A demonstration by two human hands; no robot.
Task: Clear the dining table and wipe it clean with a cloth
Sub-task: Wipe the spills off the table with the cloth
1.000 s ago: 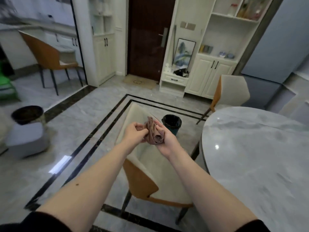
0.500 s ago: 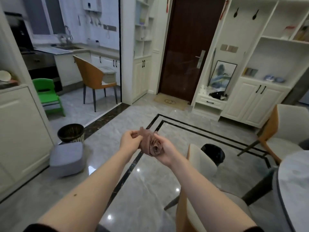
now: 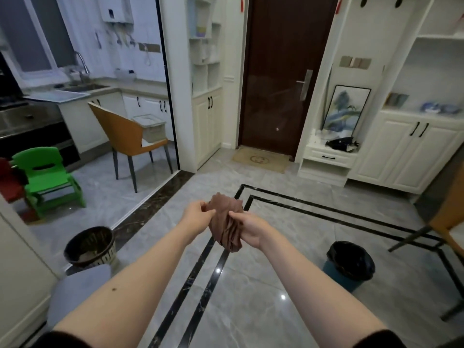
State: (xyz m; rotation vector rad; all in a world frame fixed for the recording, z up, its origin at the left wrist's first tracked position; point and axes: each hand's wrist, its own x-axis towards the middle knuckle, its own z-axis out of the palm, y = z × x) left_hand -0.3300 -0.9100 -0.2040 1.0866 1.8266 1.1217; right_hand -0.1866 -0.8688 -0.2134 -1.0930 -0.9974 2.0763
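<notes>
Brown and bunched, the cloth [image 3: 227, 223] hangs in mid-air between both hands, just below the centre of the view, over the grey marble floor [image 3: 263, 285]. Its long axis runs from about 11 o'clock down to 5 o'clock, the gathered top end up and away, the loose folds trailing toward the person. The left hand [image 3: 197, 217] pinches the upper edge at 9 o'clock of the cloth with curled fingers and thumb; the right hand [image 3: 252, 229] grips the lower bundle from 3 o'clock, fingers wrapped around it. A woven bin [image 3: 89, 246] stands at 8 o'clock, a black-lined blue bin [image 3: 350, 264] at 4 o'clock, a dark door [image 3: 278, 71] at 12 o'clock, an orange chair [image 3: 128, 136] and green child's chair [image 3: 46, 177] toward 10 o'clock.
</notes>
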